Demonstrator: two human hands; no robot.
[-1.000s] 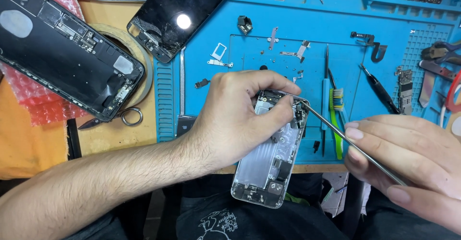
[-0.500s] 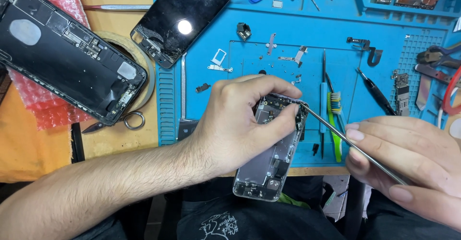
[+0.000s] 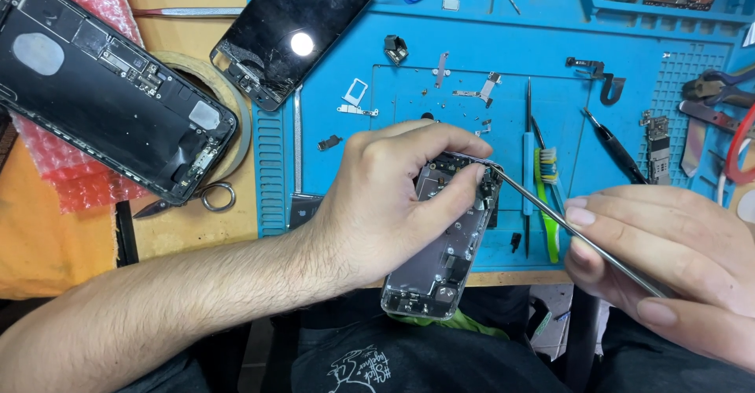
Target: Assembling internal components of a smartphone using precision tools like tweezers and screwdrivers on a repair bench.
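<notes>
At the far left I see a large opened black phone housing point(image 3: 110, 98) lying on pink bubble wrap point(image 3: 75, 180), partly over a roll of tape point(image 3: 236, 118), with a small pair of scissors point(image 3: 197, 200) just below it on the tabletop point(image 3: 197, 232). Next over, a cracked black phone screen point(image 3: 295, 31) rests across the edge of the blue repair mat point(image 3: 472, 39). My left hand point(image 3: 385, 208) wraps its fingers point(image 3: 440, 137) around a small opened silver phone chassis point(image 3: 448, 243), holding it tilted over the mat's near edge, its lower end hanging past the tabletop. A thin metal probe point(image 3: 566, 224) touches the chassis's upper right corner. A green-handled brush point(image 3: 548, 204) and a black screwdriver point(image 3: 617, 153) lie on the mat behind it. My right hand point(image 3: 668, 267) pinches the probe's rear end between closed fingers.
</notes>
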